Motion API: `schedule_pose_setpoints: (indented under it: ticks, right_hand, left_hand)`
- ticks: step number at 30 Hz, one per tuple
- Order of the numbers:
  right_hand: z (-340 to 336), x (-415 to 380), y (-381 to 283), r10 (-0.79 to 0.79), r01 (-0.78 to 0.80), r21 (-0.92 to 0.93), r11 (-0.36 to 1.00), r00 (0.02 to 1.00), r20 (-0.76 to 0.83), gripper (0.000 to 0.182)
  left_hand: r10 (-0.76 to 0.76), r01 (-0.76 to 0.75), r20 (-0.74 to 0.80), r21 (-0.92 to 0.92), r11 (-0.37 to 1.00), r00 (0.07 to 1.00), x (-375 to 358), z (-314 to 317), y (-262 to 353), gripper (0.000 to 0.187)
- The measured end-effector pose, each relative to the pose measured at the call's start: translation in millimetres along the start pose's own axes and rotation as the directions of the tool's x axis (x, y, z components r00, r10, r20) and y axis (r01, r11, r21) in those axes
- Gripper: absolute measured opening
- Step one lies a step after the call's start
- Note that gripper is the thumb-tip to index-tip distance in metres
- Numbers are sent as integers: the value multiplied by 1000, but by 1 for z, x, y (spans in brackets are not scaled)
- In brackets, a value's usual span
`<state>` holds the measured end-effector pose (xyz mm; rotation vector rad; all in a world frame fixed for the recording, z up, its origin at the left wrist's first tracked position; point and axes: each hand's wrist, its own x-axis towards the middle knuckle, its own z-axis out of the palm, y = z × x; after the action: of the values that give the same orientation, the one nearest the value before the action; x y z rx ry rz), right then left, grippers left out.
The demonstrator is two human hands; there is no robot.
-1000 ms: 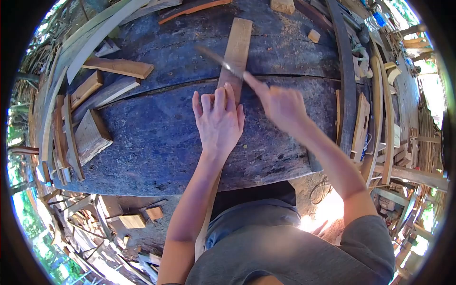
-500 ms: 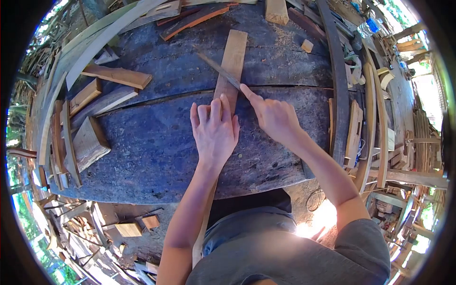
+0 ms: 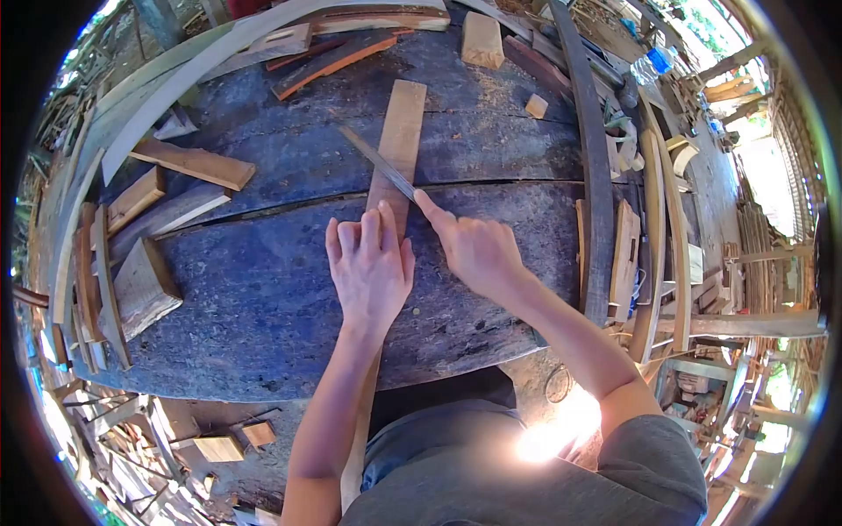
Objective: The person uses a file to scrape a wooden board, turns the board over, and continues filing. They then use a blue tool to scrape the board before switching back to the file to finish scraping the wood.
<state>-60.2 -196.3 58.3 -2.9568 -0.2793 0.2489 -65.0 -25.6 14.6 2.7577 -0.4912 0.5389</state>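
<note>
A long wooden strip (image 3: 403, 123) lies on the dark workbench (image 3: 263, 307), pointing away from me, its near end running under my left arm. My left hand (image 3: 370, 267) presses on it from above, fingers over its top and sides, thumb along the right edge. My right hand (image 3: 478, 250) is closed round the near end of a thin file (image 3: 377, 161), its index finger stretched along the tool. The file crosses the strip at a slant, its tip sticking out past the left edge. The handle end is hidden in my right hand.
Wood offcuts (image 3: 197, 164) and a thick block (image 3: 145, 289) lie on the left. At the back stand a pale block (image 3: 482, 41) and a small cube (image 3: 537, 107) near sawdust. A long dark beam (image 3: 589, 167) borders the right side, with a plastic bottle (image 3: 653, 63) beyond it.
The whole view has shifted a little, so everything sits lower and further left. Against the strip, the file and my right hand have come slightly nearer to me. My left hand stays on the strip.
</note>
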Motion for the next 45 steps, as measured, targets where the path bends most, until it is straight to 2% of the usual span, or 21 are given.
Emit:
schedule_pose_setpoints:
  ticks: [1, 3, 6, 9, 12, 14, 18, 19, 21, 24, 28, 30, 33, 35, 39, 42, 44, 45]
  right_hand:
    - [1, 6, 5, 13, -13, 2, 1000, 1000, 5, 61]
    - [3, 47, 22, 31, -39, -55, 998, 989, -147, 58]
    - [2, 102, 40, 72, -70, 17, 997, 965, -253, 57]
    - [0, 103, 34, 77, -88, -34, 996, 968, -237, 56]
    - [10, 45, 22, 74, -77, -7, 997, 977, -199, 59]
    - [7, 10, 10, 43, -43, 14, 999, 999, -29, 61]
    - [1, 45, 26, 53, -58, -62, 996, 995, -87, 61]
    - [-1, 66, 29, 59, -64, -56, 996, 994, -89, 61]
    - [0, 98, 30, 56, -63, -27, 998, 980, -193, 59]
    - [5, 103, 23, 97, -100, -4, 995, 971, -219, 56]
    - [19, 44, 8, 89, -87, 20, 996, 982, -166, 54]
    - [15, 17, 2, 14, -12, 42, 999, 999, -33, 57]
    - [-1, 51, 15, 81, -81, -9, 997, 996, -41, 58]
    - [4, 98, 36, 83, -78, 31, 996, 976, -202, 54]
    - [-5, 127, 39, 106, -117, -31, 993, 964, -245, 53]
    - [-2, 78, 25, 101, -105, -8, 994, 974, -205, 54]
    - [-10, 37, 11, 91, -91, 4, 996, 996, 13, 55]
    - [-12, 36, 12, 99, -99, 6, 995, 995, 20, 55]
  left_hand:
    - [3, -3, -2, 7, 1000, 1000, 0, 0, 0, 54]
    - [18, -18, -3, 18, 1000, 1000, -2, 0, 1, 54]
    - [22, -21, -35, 48, 999, 999, -2, 0, -2, 53]
    - [1, 0, -46, 25, 1000, 999, -3, 2, 0, 53]
    - [-1, 1, -27, 1, 1000, 1000, -4, 2, 0, 53]
    - [9, -9, -14, 9, 1000, 1000, -1, 2, -1, 53]
    - [28, -29, 17, 14, 999, 999, -1, -1, 2, 53]
    - [32, -31, -7, 24, 999, 999, 0, 0, 2, 53]
    - [35, -34, -32, 49, 998, 999, -1, 1, 0, 53]
    - [5, -5, -5, 49, 999, 1000, -4, 4, 2, 55]
    - [-14, 15, 45, -15, 1000, 999, -4, 6, 1, 60]
    - [-23, 27, 105, -42, 999, 994, -1, 12, 1, 63]
    - [2, 7, 153, -60, 998, 988, -3, 17, -3, 64]
    - [9, -4, 165, -31, 1000, 986, -5, 17, -3, 62]
    - [-1, 9, 145, -49, 999, 989, -3, 17, -2, 64]
    - [-11, 17, 156, -41, 999, 988, -3, 16, -3, 64]
    - [-5, 14, 155, -54, 998, 988, -2, 15, -2, 63]
    - [-1, 11, 164, -59, 998, 986, -2, 17, -2, 63]
